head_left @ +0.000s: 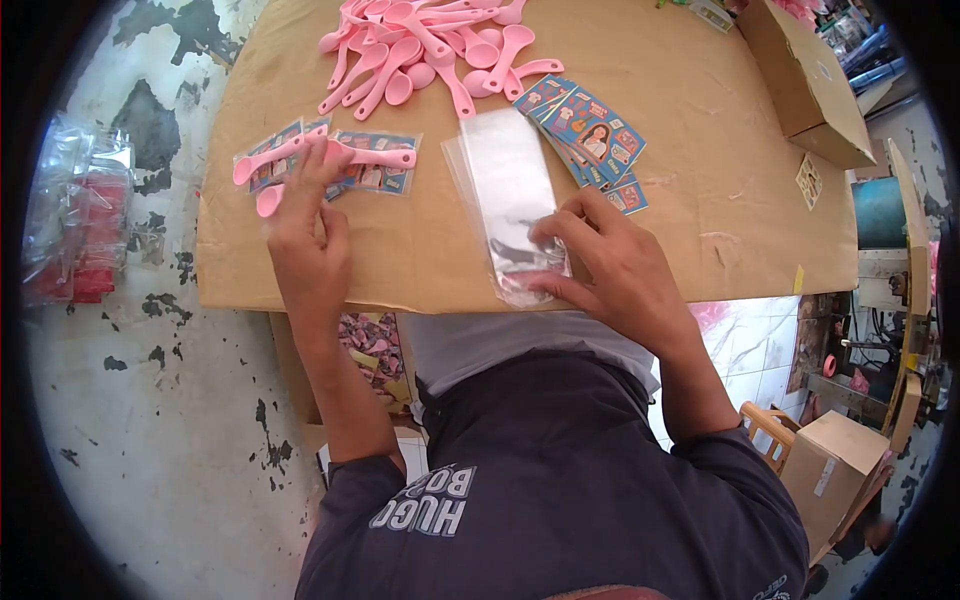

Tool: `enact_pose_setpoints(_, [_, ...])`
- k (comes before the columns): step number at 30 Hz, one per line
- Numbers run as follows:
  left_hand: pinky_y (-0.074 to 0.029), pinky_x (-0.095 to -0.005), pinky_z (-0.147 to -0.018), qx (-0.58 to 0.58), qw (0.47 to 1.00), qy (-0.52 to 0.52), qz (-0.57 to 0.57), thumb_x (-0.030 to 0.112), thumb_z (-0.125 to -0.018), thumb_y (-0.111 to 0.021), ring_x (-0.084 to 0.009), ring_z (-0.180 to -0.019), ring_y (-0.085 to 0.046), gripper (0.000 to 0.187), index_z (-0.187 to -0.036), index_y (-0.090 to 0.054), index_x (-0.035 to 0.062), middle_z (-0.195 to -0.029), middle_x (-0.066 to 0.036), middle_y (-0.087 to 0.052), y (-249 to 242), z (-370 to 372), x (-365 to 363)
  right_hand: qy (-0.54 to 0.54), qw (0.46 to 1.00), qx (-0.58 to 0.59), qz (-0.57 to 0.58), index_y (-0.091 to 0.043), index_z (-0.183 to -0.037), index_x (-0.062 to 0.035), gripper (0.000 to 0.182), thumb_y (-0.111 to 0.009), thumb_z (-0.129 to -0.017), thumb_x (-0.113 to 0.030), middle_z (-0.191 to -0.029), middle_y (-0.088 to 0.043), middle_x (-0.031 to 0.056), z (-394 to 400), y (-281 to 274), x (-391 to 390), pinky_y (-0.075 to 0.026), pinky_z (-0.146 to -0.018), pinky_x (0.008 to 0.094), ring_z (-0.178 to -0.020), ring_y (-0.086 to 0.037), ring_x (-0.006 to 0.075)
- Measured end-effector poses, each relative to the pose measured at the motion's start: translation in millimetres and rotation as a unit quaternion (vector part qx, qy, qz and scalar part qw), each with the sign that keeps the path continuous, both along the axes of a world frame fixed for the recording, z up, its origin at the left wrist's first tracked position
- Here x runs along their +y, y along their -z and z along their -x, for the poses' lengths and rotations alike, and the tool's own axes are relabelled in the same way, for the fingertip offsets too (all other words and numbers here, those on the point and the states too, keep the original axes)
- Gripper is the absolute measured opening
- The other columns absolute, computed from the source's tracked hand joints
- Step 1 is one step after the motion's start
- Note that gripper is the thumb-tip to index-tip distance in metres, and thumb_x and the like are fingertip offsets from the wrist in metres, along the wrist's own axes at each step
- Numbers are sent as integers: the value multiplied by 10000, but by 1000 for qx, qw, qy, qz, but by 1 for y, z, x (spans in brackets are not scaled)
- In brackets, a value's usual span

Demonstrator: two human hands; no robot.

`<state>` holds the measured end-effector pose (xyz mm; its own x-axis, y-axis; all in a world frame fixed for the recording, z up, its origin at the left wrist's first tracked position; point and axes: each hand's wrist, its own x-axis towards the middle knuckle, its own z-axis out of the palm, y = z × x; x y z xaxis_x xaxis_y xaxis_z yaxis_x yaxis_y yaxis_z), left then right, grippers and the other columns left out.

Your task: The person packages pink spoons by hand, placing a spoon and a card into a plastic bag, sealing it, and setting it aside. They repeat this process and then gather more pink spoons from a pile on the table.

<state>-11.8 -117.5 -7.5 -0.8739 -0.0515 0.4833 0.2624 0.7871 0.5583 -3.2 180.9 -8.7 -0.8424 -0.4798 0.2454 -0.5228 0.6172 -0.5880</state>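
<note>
My left hand [312, 205] is over the packed pink spoons [385, 157] at the left of the table, its fingers blurred and partly apart; whether it grips a spoon I cannot tell. These spoons lie on blue cards in clear sleeves. My right hand [600, 255] has its thumb and index finger at the lower end of a stack of clear plastic sleeves [510, 180], pinching there. Blue printed cards [595, 135] are fanned out to the right of the sleeves. Loose pink measuring spoons [400, 50] are heaped at the far side.
The brown-covered table [740, 230] has an open cardboard box [800, 80] at its far right. Plastic packs [95, 220] hang or lie at the left by the worn wall. Below the table is a box of pink items [375, 350]. Another carton [830, 460] stands lower right.
</note>
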Motion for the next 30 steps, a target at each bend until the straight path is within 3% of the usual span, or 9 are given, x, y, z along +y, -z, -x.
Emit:
enact_pose_setpoints(3, [-497,-371,-998,7,999,12,-39,-117,-896,-512,-243,-1201,-653,384,-1212,-689,9,-1217,-184,-699,10,-15,16,13,1000,-7,19,-672,-976,-82,157,-749,-880,-180,-931,-583,94,2,9,-1,-512,-688,406,-813,-638,294])
enact_pose_setpoints(5, [-528,-310,-858,-42,981,96,-162,-31,-920,-591,-211,-1056,-692,258,-1145,-709,12,-1085,-147,-728,11,-25,36,21,999,-6,49,-666,-957,-74,143,-746,-879,-163,-927,-580,93,4,13,-1,-509,-684,406,-806,-634,292])
enact_pose_setpoints(6, [-528,-310,-858,-42,981,94,-164,-31,-920,-591,-211,-1056,-692,258,-1145,-709,12,-1085,-147,-728,11,-30,44,30,996,-2,81,-661,-939,-66,130,-743,-877,-145,-923,-578,92,6,13,-1,-506,-681,406,-799,-631,289])
enact_pose_setpoints(8, [-523,-285,-793,-192,931,128,-281,47,-983,-586,-155,-907,-680,185,-1093,-700,-48,-965,-107,-724,11,-38,59,44,994,4,95,-655,-923,-60,134,-748,-869,-139,-920,-575,92,8,6,-1,-504,-680,408,-800,-628,289])
enact_pose_setpoints(11, [-518,-286,-736,-134,962,154,-184,98,-994,-618,-145,-803,-672,177,-1021,-709,-52,-896,-94,-720,15,-30,70,31,994,39,92,-649,-908,-54,143,-755,-858,-134,-919,-573,92,12,-2,0,-502,-681,410,-808,-626,293])
enact_pose_setpoints(15, [-517,-284,-749,-99,967,163,-166,104,-993,-624,-143,-803,-664,176,-1007,-708,-49,-895,-95,-715,13,-28,75,18,998,18,51,-653,-911,-61,137,-753,-860,-141,-928,-577,91,5,-2,-8,-502,-689,408,-824,-626,303])
enact_pose_setpoints(19, [-517,-287,-759,-94,956,156,-230,102,-987,-627,-164,-839,-667,171,-1020,-712,-43,-904,-106,-721,26,-35,71,24,999,-6,46,-652,-911,-59,145,-754,-869,-154,-929,-577,91,6,13,-4,-502,-695,408,-823,-626,308])
enact_pose_setpoints(23, [-528,-304,-779,-58,952,229,-192,99,-968,-644,-196,-896,-671,178,-1055,-728,-31,-933,-109,-724,19,-33,77,53,991,-32,114,-679,-922,-42,111,-748,-883,-119,-939,-592,82,6,14,-5,-498,-660,375,-798,-633,268])
enact_pose_setpoints(30, [-544,-326,-794,-60,964,224,-131,120,-950,-684,-224,-909,-675,184,-1061,-747,-12,-953,-120,-714,21,-32,81,104,974,1,202,-691,-918,-30,90,-759,-870,-65,-910,-622,68,12,-2,0,-476,-599,306,-764,-612,199])
